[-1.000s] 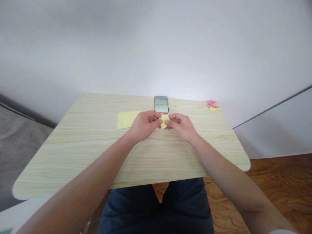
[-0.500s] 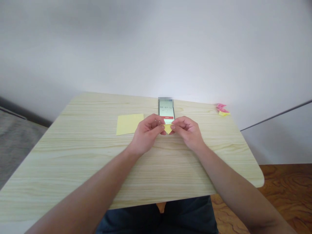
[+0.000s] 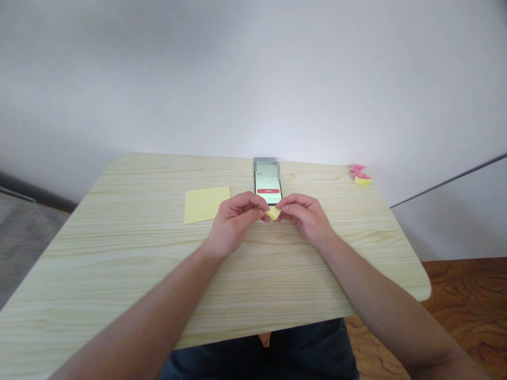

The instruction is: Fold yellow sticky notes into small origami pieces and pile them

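Observation:
A small folded piece of yellow paper (image 3: 273, 212) is pinched between my two hands, just in front of the phone. My left hand (image 3: 237, 217) grips its left side between thumb and fingers. On the right side, the thumb and fingers of my right hand (image 3: 304, 215) are closed on the same paper. Part of it is hidden behind the fingertips. A flat yellow sheet (image 3: 204, 205) lies on the table beside my left hand, its right edge partly covered by that hand.
A phone (image 3: 268, 184) with its screen lit lies near the wall (image 3: 253, 79). Pink folded paper (image 3: 358, 171) and yellow folded paper (image 3: 363, 181) sit together at the back right edge of the wood-grain table (image 3: 119, 237).
Both hands have come slightly down and nearer in the view, showing more of the phone. The yellow paper between the fingers now sits at a different tilt, with a fold edge visible.

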{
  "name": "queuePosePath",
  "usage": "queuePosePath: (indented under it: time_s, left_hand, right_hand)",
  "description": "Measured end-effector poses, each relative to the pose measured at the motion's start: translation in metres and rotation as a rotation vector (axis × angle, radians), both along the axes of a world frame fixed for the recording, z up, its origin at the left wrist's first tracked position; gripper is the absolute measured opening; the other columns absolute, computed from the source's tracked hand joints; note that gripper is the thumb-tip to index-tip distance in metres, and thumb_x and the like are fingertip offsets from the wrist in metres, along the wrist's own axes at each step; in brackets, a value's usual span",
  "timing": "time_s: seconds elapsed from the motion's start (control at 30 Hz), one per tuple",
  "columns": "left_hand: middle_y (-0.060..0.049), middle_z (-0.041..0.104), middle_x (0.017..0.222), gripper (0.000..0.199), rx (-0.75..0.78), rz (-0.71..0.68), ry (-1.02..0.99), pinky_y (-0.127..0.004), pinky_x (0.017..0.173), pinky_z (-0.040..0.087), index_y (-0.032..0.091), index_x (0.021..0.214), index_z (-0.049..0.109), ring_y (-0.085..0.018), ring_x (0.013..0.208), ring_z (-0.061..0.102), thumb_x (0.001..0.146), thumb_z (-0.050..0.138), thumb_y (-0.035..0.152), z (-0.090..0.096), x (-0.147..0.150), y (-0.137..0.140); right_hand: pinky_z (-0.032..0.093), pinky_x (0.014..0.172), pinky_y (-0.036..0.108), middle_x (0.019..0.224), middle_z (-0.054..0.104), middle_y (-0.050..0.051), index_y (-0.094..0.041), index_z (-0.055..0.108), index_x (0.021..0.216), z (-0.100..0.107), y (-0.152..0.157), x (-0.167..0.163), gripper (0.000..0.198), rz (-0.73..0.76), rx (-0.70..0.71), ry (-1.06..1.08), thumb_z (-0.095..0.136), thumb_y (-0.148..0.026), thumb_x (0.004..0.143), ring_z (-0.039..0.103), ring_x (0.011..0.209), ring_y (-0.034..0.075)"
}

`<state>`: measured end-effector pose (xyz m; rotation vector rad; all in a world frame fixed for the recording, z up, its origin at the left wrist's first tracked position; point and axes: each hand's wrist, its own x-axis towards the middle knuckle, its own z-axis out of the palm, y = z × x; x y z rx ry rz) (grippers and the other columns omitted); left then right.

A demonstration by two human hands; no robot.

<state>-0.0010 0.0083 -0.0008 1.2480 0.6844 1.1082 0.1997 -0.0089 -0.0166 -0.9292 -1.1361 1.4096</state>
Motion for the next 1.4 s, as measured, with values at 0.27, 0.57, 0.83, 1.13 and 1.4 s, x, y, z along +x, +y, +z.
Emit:
queuePosePath:
  time_s: [0.27, 0.57, 0.83, 1.13, 1.4]
  left_hand:
    - [-0.003, 0.074, 0.081, 0.006, 0.171, 0.037, 0.157, -0.03, 0.078, 0.053, 0.019, 0.088, 0.075, -0.017, 0.08, 0.07, 0.089, 0.07, 0.021, 0.001, -0.002, -0.005]
    - [-0.004, 0.07, 0.096, 0.01, 0.327, 0.108, 0.267, -0.032, 0.086, 0.05, 0.022, 0.098, 0.071, -0.017, 0.091, 0.062, 0.089, 0.072, 0.024, -0.006, -0.003, -0.007]
    - [-0.004, 0.069, 0.09, 0.019, 0.259, 0.159, 0.339, -0.032, 0.08, 0.048, 0.02, 0.099, 0.07, -0.017, 0.083, 0.061, 0.089, 0.073, 0.036, -0.009, -0.001, -0.002]
    - [-0.001, 0.07, 0.082, 0.014, 0.334, 0.208, 0.443, -0.031, 0.078, 0.048, 0.02, 0.091, 0.071, -0.016, 0.08, 0.062, 0.091, 0.07, 0.034, -0.005, -0.001, -0.004]
    - [0.001, 0.071, 0.084, 0.008, 0.405, 0.258, 0.468, -0.028, 0.077, 0.049, 0.021, 0.09, 0.072, -0.014, 0.08, 0.064, 0.092, 0.07, 0.028, -0.003, 0.002, -0.008]
  right_hand:
    - [0.06, 0.074, 0.033, 0.08, 0.077, 0.002, -0.02, 0.079, 0.091, -0.001, 0.003, 0.002, 0.015, 0.015, -0.071, -0.025, 0.081, -0.031, 0.081, 0.073, 0.07, 0.017]
    - [0.058, 0.071, 0.028, 0.074, 0.076, 0.001, -0.02, 0.077, 0.086, 0.011, -0.003, 0.001, 0.02, -0.033, 0.06, -0.195, 0.08, -0.04, 0.083, 0.073, 0.07, 0.015]
    - [0.057, 0.072, 0.028, 0.078, 0.077, 0.002, -0.02, 0.076, 0.091, 0.014, -0.005, -0.001, 0.02, -0.071, 0.136, -0.258, 0.077, -0.04, 0.087, 0.073, 0.074, 0.015]
    - [0.057, 0.078, 0.031, 0.082, 0.078, 0.002, -0.022, 0.077, 0.094, 0.011, -0.005, 0.001, 0.022, -0.081, 0.143, -0.259, 0.075, -0.043, 0.088, 0.073, 0.078, 0.017]
    - [0.056, 0.081, 0.031, 0.082, 0.078, 0.002, -0.022, 0.079, 0.091, 0.011, -0.004, 0.0, 0.018, -0.117, 0.116, -0.258, 0.074, -0.04, 0.089, 0.072, 0.079, 0.017]
